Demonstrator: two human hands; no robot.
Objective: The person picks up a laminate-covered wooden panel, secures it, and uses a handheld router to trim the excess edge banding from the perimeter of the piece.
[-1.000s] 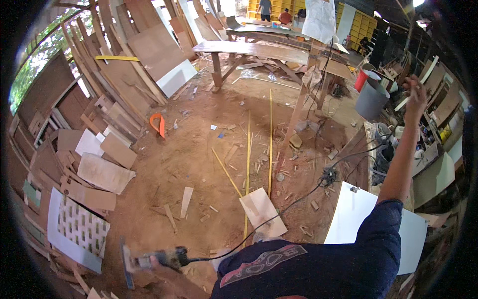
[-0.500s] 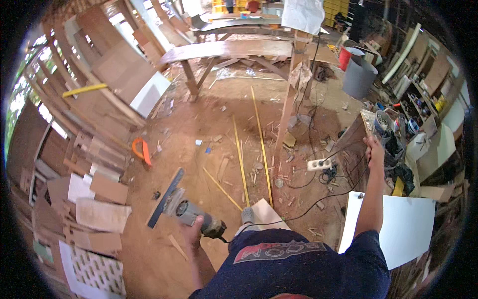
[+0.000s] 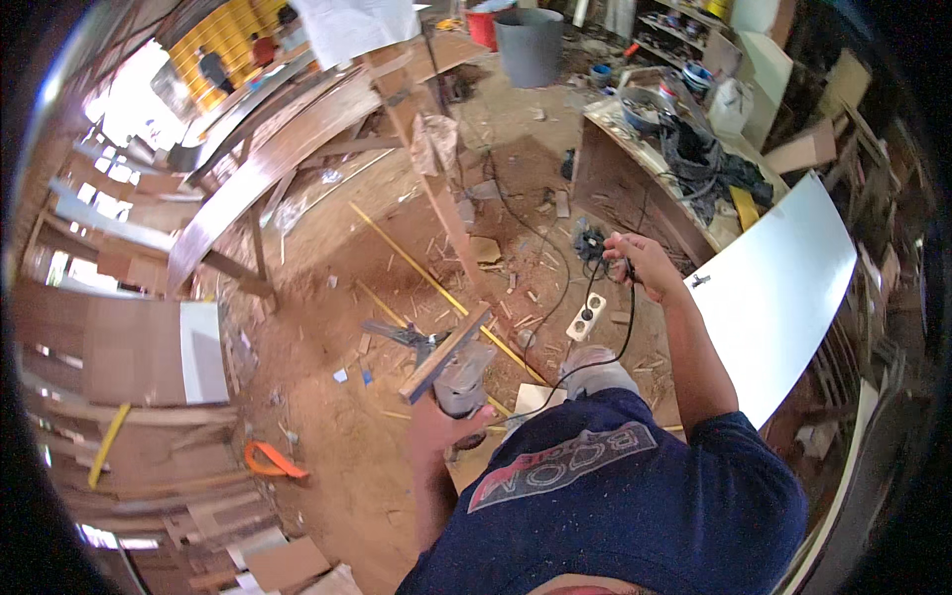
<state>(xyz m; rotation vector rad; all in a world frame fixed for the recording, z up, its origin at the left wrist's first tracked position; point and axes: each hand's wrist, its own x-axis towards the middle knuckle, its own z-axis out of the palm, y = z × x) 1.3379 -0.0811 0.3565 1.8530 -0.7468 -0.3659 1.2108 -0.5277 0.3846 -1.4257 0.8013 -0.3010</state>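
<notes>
My left hand (image 3: 434,428) is closed around a trim router (image 3: 460,385), its body partly hidden by a cloudy clear guard. A long straight bar (image 3: 451,349) sits across the router's working end. Out to the right, my right hand (image 3: 645,266) pinches a black power cord (image 3: 632,322) near its end; the fingers hide whether the plug is in them. The cord hangs from that hand and runs back across my shirt toward the router. Just below the right hand, a white power strip (image 3: 587,317) lies on the ground with a black plug in it.
A wooden post (image 3: 436,188) stands ahead, beside a long bench (image 3: 268,178). Yellow strips (image 3: 407,260) and wood scraps litter the dirt floor. At right are a cluttered wooden box (image 3: 635,183) and a white panel (image 3: 773,297). An orange object (image 3: 275,460) lies left.
The view has turned right. My right hand has left the wooden box's edge and now holds the cord above the power strip. The router has swung inward, closer to my body's front.
</notes>
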